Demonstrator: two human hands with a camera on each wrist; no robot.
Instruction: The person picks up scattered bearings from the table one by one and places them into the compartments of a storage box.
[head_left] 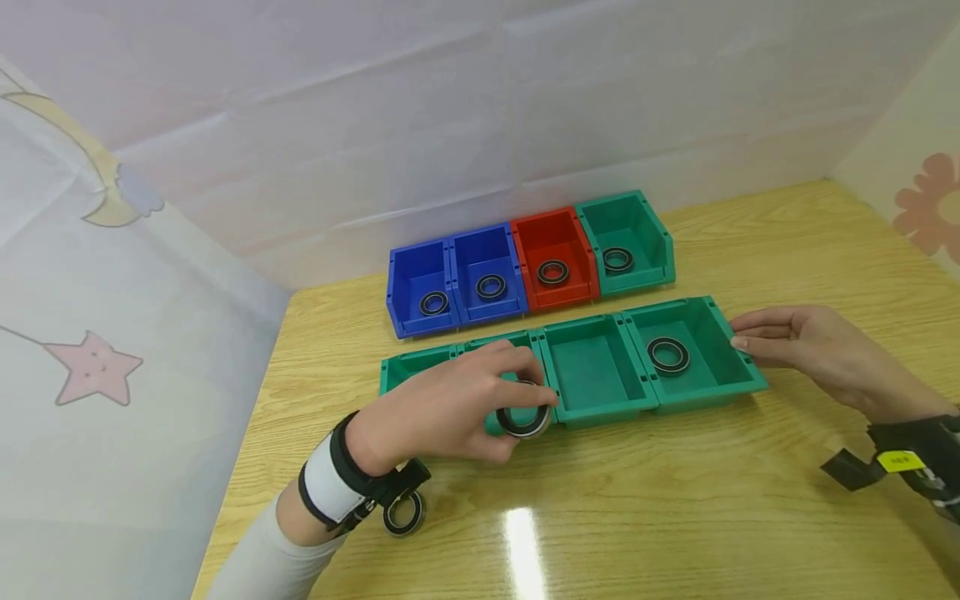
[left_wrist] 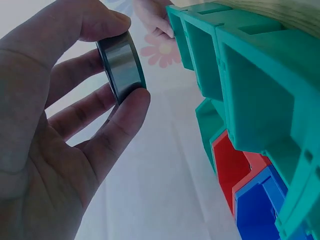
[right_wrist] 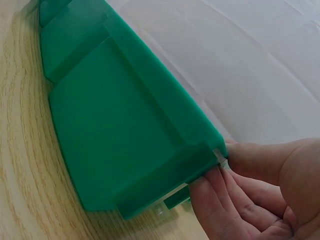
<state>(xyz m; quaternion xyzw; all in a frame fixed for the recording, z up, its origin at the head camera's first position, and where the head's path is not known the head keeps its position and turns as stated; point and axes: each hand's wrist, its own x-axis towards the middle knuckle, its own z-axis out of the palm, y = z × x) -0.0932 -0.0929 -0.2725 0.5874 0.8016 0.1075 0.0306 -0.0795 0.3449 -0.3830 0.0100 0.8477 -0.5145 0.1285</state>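
My left hand (head_left: 457,404) pinches a ball bearing (left_wrist: 122,67) between thumb and fingertips, above the front row of green bins. The left wrist view shows the bearing edge-on, its metal rim between dark seals. At the row's right end, my right hand (head_left: 817,350) grips the side rim of a green bin (head_left: 708,346), thumb on one side and fingers on the other. Inside that bin lies another bearing (head_left: 686,358). The green bin (head_left: 592,371) to its left shows a bare floor. My left hand partly hides the bins further left.
Behind stands a row of two blue bins (head_left: 420,271), a red bin (head_left: 547,237) and a green bin (head_left: 622,225), each holding one bearing. A loose bearing (head_left: 388,521) lies on the wooden table (head_left: 637,517) near my left wrist. A pale printed cloth backs the table.
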